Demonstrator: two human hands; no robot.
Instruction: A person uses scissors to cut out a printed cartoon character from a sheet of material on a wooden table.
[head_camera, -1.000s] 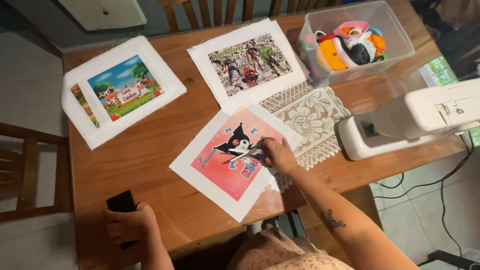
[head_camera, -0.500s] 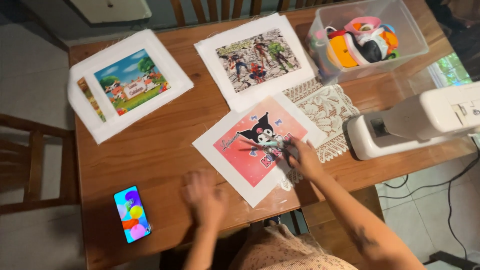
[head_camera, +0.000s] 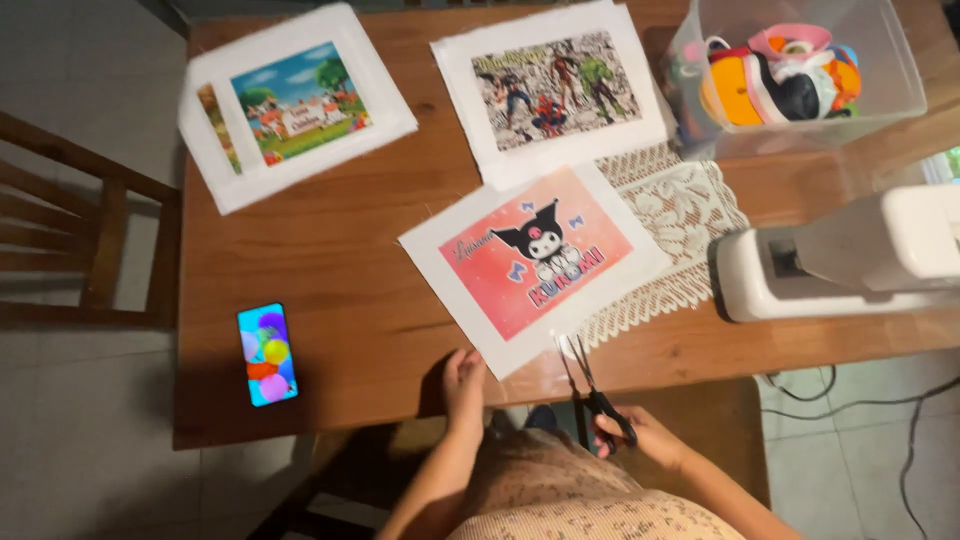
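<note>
Overhanging the wooden worktop's (head_camera: 330, 260) near edge, the pink cartoon print (head_camera: 535, 265) meets black scissors (head_camera: 590, 385) gripped by the right hand (head_camera: 640, 435); the left hand (head_camera: 463, 378) presses flat beside it.

You are at home, at a brown wooden dining table (head_camera: 350, 260) on a pale tiled floor (head_camera: 70, 450), a slatted wooden chair (head_camera: 70, 250) alongside; the white sewing machine (head_camera: 850, 260), cream lace doily (head_camera: 680, 220) and clear plastic storage box (head_camera: 800, 80) mark a household craft corner.
</note>
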